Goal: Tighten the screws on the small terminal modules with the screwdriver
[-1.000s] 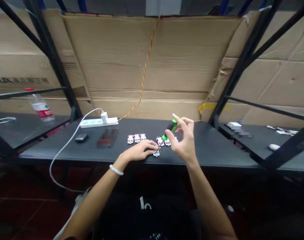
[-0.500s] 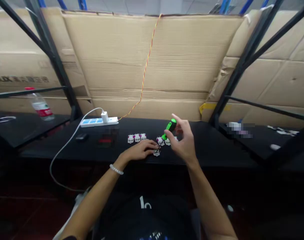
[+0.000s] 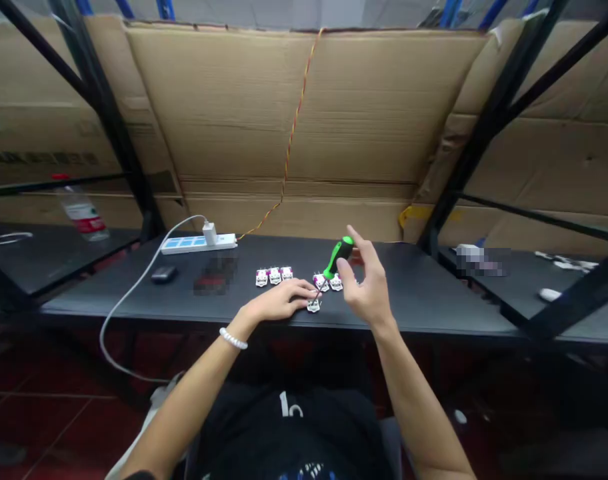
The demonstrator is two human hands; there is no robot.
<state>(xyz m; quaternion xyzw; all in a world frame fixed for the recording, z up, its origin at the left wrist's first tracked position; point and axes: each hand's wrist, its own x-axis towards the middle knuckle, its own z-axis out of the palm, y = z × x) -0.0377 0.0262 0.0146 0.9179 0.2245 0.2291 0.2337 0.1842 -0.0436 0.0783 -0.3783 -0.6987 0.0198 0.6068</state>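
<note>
My right hand has the green-and-black handle of a screwdriver between thumb and fingers, the index finger raised along the far side. The thin shaft slants down and left to a small white part near the table's front edge. Just left of that part, my left hand lies low on the table, its thumb and fingertips closed against the part and beside the screwdriver's tip. Behind the hands sit similar white-and-purple parts, three in a row at left, others at right partly hidden by my right hand.
A white power strip with a plugged-in charger stands at the back left, its cable drooping over the front edge. A small black object lies nearby. Cardboard walls the back; dark metal posts flank the black table.
My right thumb and fingers have shifted slightly to the right on the screwdriver handle. My left hand and the parts stay in place.
</note>
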